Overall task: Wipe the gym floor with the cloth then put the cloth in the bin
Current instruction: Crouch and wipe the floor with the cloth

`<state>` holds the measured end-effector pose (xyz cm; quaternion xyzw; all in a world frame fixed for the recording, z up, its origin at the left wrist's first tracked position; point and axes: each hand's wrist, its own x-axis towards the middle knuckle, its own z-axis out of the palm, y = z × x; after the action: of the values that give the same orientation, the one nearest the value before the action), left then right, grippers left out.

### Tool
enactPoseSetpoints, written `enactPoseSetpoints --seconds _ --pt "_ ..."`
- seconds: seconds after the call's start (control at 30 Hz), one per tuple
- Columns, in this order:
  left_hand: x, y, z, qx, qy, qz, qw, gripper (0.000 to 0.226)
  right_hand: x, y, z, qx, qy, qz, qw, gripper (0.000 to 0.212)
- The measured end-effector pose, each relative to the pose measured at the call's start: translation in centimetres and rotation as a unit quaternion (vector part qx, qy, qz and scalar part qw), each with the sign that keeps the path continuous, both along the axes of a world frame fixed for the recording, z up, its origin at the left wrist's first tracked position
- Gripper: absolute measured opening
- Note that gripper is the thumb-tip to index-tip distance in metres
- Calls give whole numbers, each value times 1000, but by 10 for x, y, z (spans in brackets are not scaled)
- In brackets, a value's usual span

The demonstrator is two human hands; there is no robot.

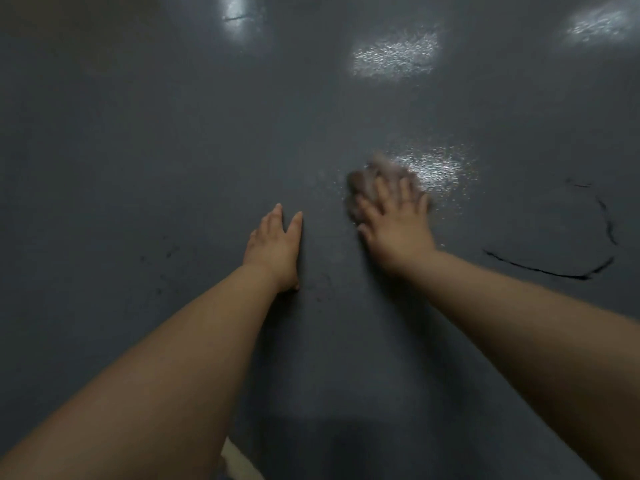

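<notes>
The dark grey gym floor (173, 150) fills the view. My right hand (394, 220) lies flat with spread fingers on a crumpled pinkish-grey cloth (367, 176), pressing it onto the floor; the cloth and fingers are blurred. Most of the cloth sticks out beyond my fingertips, to the upper left of the hand. My left hand (275, 249) rests flat on the floor with straight fingers, a short way left of the cloth, holding nothing. No bin is in view.
A wet, shiny patch (433, 168) glistens just right of the cloth. Black curved scuff marks (554, 271) run across the floor at the right. Light reflections (394, 57) show farther ahead. Small dark specks (166, 251) lie left of my left hand.
</notes>
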<state>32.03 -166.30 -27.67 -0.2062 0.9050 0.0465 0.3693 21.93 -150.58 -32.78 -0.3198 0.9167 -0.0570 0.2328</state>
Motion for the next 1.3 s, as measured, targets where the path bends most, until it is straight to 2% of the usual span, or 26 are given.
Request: enactPoseSetpoints --seconds 0.1,0.17,0.27,0.33,0.43,0.53,0.63,0.7,0.83,0.93,1.1,1.17,1.23,1.3 --pt "2 -9 -2 -14 -1 11 1000 113 70 -10 -9 -65 2 198 978 52" --pt "4 -16 -4 -17 -6 26 1000 103 88 -1 -9 -56 14 304 951 52" --pt "9 -28 -6 -20 -43 47 998 112 62 11 -14 -43 18 365 930 52" --pt "13 -35 -7 -5 -61 63 996 123 34 9 -13 -31 35 328 943 54" --pt "19 -41 -8 31 -49 83 995 129 -9 -6 -7 -3 46 233 971 71" --pt "20 -45 -9 36 -35 70 996 130 -39 -31 -3 20 64 102 993 56" --pt "19 -46 -11 38 -41 54 997 131 -42 -66 1 41 23 36 998 55" --pt "19 -47 -12 43 -45 47 997 131 -31 -83 3 43 2 42 998 54" --pt "21 -51 -11 50 -37 28 998 130 16 -90 7 21 -6 153 988 51" --pt "24 -53 -11 52 -18 29 998 132 57 -70 4 -32 10 215 976 53" --pt "26 -55 -8 70 8 37 997 132 85 -9 -9 -18 25 319 947 49" --pt "26 -54 -9 76 10 50 996 133 71 3 -14 -17 30 299 954 47" --pt "26 -54 -11 83 12 70 994 136 40 6 -17 17 46 201 978 59" --pt "26 -54 -12 90 8 78 993 137 11 -1 -13 -6 58 82 995 66"
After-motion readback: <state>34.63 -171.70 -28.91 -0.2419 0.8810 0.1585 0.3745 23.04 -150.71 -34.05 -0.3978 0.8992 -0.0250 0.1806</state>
